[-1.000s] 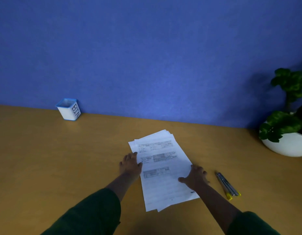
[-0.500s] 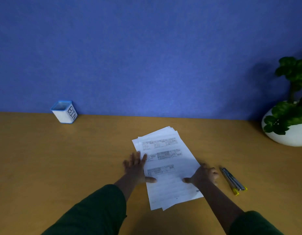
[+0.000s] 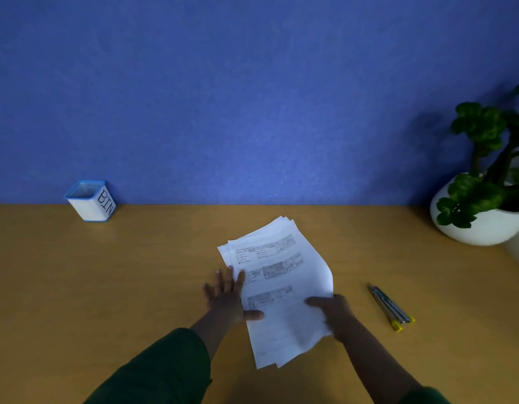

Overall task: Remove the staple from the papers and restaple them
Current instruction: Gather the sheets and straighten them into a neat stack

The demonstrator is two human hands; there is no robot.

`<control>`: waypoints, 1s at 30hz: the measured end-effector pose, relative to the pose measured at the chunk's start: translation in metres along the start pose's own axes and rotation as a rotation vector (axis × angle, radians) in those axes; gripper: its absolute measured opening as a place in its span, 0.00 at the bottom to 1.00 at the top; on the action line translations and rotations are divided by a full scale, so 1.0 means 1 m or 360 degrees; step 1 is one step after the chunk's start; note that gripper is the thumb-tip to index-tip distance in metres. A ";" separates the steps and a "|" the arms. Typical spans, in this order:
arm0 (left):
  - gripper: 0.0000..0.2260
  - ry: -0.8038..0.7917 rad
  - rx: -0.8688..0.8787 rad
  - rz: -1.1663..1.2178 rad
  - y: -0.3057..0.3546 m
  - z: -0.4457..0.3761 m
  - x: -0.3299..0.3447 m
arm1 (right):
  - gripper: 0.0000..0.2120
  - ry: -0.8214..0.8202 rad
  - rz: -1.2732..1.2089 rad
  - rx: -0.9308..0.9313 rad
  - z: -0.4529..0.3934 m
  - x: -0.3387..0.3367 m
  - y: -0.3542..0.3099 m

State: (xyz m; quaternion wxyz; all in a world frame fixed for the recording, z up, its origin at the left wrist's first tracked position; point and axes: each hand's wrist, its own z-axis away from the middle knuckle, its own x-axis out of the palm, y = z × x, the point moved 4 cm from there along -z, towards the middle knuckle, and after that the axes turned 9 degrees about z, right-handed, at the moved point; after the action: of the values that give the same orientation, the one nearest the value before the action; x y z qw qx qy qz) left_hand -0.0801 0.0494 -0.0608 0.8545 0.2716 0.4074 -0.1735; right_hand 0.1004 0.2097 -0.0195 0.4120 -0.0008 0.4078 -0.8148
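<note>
A stack of white printed papers (image 3: 284, 275) lies fanned on the wooden desk (image 3: 106, 287) in front of me. My left hand (image 3: 227, 295) rests flat at the stack's left edge, fingers spread, thumb on the sheets. My right hand (image 3: 334, 314) grips the stack's right edge, thumb on top, and that edge curls up off the desk. A grey stapler with yellow ends (image 3: 390, 309) lies on the desk to the right of my right hand. No staple is visible on the papers.
A small white cup with a blue rim, labelled BIN (image 3: 90, 201), stands at the back left against the blue wall. A potted plant in a white bowl (image 3: 482, 225) sits at the back right.
My right hand has closed on the papers' right edge and lifted it, curling the sheets. My left hand has spread out flat at the left edge. The camera has tilted.
</note>
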 end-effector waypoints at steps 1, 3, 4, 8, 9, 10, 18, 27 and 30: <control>0.54 0.0000 0.0002 0.0019 -0.001 0.000 0.000 | 0.26 -0.0155 -0.0317 0.0004 0.001 0.002 0.002; 0.54 -0.0002 -0.0008 0.0066 -0.001 0.000 0.001 | 0.22 -0.0417 -0.0729 -0.0095 0.007 0.004 0.005; 0.55 0.0005 -0.0019 0.0094 -0.001 0.001 0.002 | 0.22 -0.0486 -0.0864 -0.0195 0.009 0.004 0.006; 0.56 0.0055 -0.0096 0.0189 0.002 0.001 0.003 | 0.20 -0.0536 -0.1056 -0.0412 0.017 0.014 0.021; 0.56 0.0062 -0.0120 0.0210 0.004 0.001 0.004 | 0.19 -0.0531 -0.1038 -0.0400 0.018 0.019 0.024; 0.56 0.0066 -0.0143 0.0236 0.006 0.000 0.004 | 0.18 -0.0512 -0.0979 -0.0368 0.019 0.026 0.027; 0.55 0.0199 -0.0234 0.0376 0.015 0.004 0.006 | 0.05 -0.0091 -0.0513 -0.0051 -0.002 0.031 0.029; 0.42 0.0830 -0.0289 0.1589 -0.031 -0.002 -0.078 | 0.08 0.0011 -0.0153 -0.0532 -0.011 -0.031 -0.010; 0.39 0.0572 -0.0188 0.1906 -0.037 -0.004 -0.096 | 0.08 -0.0011 -0.0054 -0.0662 -0.011 -0.046 -0.028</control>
State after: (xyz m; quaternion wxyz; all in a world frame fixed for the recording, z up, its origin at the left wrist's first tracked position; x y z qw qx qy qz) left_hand -0.1599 0.0297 0.0014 0.7351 0.4300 0.3308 0.4065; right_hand 0.1084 0.2568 0.0069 0.3904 -0.0955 0.5658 -0.7199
